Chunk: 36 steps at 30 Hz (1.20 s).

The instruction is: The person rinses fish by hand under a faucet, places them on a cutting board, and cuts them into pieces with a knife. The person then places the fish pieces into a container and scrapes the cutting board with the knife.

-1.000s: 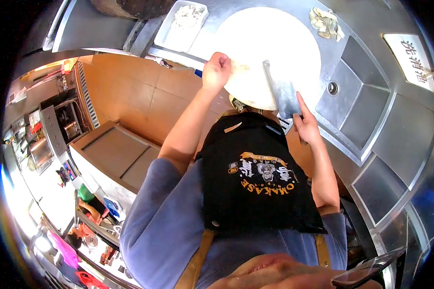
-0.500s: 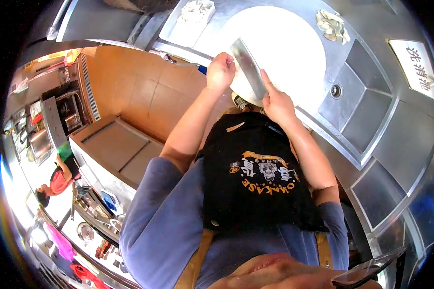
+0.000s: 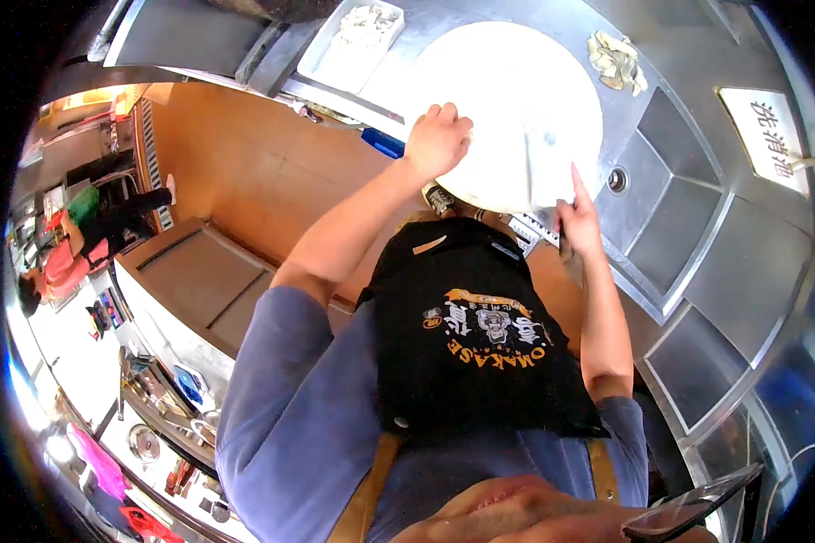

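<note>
My right hand (image 3: 578,222) is wrapped round the handle of a cleaver, its index finger stretched forward along the tool. The cleaver's broad blade (image 3: 543,167) lies over the round white chopping board (image 3: 489,63) and is washed out by glare. At the board's left near edge is my left hand (image 3: 439,140), its fingers curled down. Whatever may be under those fingers is hidden. Beyond the board on the left stands a white tub (image 3: 321,59) holding pale chopped pieces (image 3: 367,25). A small heap of pale, peel-like scraps (image 3: 616,61) lies to the right of the board.
A steel sink (image 3: 670,195) with a drain is set into the counter on the right, below a white sign (image 3: 765,136). A blue object (image 3: 383,142) sits by the counter edge. Another person (image 3: 63,258) is far off at the left, beside kitchen equipment.
The cleaver has moved right and down, away from my left hand, and its blade now reflects white. My left hand has shifted slightly right over the board. The other person has changed position.
</note>
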{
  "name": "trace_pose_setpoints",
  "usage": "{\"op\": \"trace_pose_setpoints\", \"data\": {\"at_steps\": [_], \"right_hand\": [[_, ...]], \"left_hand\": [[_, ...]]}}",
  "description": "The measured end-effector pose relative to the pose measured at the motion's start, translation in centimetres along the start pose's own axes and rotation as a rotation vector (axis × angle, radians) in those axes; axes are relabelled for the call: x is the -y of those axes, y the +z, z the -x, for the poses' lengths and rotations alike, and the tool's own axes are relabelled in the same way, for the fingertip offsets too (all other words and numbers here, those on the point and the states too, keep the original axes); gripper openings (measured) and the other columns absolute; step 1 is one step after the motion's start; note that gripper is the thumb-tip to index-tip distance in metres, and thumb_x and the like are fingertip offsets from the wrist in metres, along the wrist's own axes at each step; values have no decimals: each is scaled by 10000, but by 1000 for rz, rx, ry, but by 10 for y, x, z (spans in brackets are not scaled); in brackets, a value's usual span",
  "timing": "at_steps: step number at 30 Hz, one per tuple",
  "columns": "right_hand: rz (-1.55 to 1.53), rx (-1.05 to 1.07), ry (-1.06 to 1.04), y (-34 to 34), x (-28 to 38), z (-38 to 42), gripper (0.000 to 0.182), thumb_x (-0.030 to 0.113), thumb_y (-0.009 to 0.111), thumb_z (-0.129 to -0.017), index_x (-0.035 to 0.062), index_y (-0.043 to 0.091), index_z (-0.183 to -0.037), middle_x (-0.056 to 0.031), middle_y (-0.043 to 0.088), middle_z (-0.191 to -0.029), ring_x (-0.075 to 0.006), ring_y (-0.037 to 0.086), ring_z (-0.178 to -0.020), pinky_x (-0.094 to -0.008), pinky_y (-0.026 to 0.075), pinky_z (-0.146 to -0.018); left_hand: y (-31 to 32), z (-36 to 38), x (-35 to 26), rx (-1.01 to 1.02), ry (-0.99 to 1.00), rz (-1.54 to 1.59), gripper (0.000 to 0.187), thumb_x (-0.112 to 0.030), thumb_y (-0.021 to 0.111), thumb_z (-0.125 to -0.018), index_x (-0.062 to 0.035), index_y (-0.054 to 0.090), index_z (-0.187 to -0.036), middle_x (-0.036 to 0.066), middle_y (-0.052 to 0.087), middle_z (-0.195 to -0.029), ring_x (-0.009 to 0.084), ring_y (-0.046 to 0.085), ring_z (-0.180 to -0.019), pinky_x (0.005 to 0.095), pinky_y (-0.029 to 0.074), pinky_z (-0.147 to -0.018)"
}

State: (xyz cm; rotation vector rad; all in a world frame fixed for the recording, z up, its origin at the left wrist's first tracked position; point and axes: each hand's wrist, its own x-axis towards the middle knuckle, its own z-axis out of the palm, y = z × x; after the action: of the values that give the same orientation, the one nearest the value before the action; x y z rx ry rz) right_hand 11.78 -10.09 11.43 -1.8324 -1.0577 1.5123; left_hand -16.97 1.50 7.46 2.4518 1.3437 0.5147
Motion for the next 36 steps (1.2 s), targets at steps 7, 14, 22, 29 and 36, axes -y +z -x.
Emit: {"op": "trace_pose_setpoints", "data": {"at_steps": [7,14,22,29,36], "right_hand": [[51,33,-27,16,0,-50,762,-15,480,-871,257,253,-1546,-22,561,-643,-110,483,-494,-291,453,-488],[290,72,-324,83,57,-39,740,23,516,-872,297,298,-1524,-221,672,-1132,-163,583,-568,-315,508,-613],[328,173,-308,81,97,-34,739,63,543,-885,292,267,-1531,-261,610,-1240,-251,665,-694,-347,522,-732],[-22,259,54,1,10,-16,761,-24,467,-900,299,232,-1548,-123,653,-1004,-115,534,-568,-280,490,-530],[-75,318,114,-50,-18,-8,762,-24,466,-885,267,236,-1551,-28,543,-714,-106,509,-551,-260,475,-522]], "left_hand": [[29,-59,16,-270,-415,332,188,-165,661,-827,-64,656,-985,196,621,-931,379,634,-870,428,518,-823],[11,-65,31,-523,-501,393,219,-153,680,-782,-59,658,-978,184,609,-951,362,613,-935,420,502,-837],[-22,-22,161,-542,-554,-249,231,-194,630,-818,-57,665,-1000,205,636,-966,374,625,-915,475,499,-820],[-1,-3,107,-463,-439,-132,263,-225,622,-836,-1,673,-963,227,669,-917,395,649,-850,489,519,-789],[69,-179,-28,-455,-79,171,46,-108,662,-750,-77,689,-770,125,672,-814,326,636,-820,447,504,-758]]}}
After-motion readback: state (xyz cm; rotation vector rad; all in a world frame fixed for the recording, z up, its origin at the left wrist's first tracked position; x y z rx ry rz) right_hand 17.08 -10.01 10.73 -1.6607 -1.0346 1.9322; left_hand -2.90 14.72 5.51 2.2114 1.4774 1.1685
